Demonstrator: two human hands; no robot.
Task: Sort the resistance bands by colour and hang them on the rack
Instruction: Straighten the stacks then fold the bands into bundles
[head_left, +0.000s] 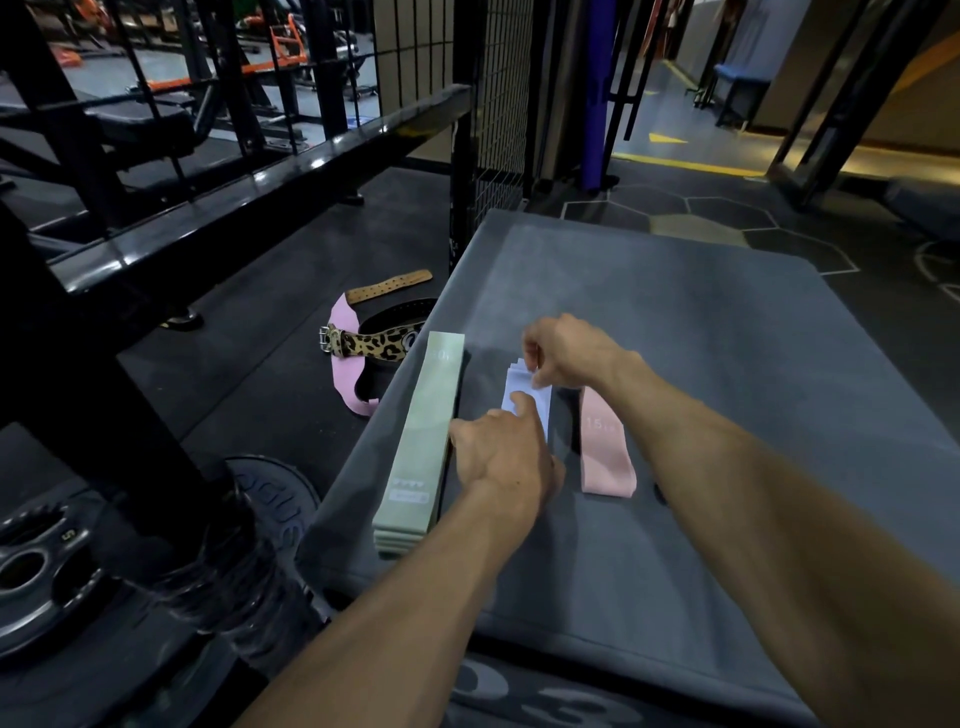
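Lavender bands (524, 395) mostly hidden under both hands; near end unseen. Pink band (605, 447) far end covered by right hand (566, 353). Label print unreadable.

Dim gym lighting, warm glow at the upper right, glare on black rails, wide-angle bending at the edges.

A single head-worn wide-angle camera looks forward and steeply down from close above the grey tabletop (701, 364), forearms entering from the near edge; the gym floor (291, 291) curves away left and far.
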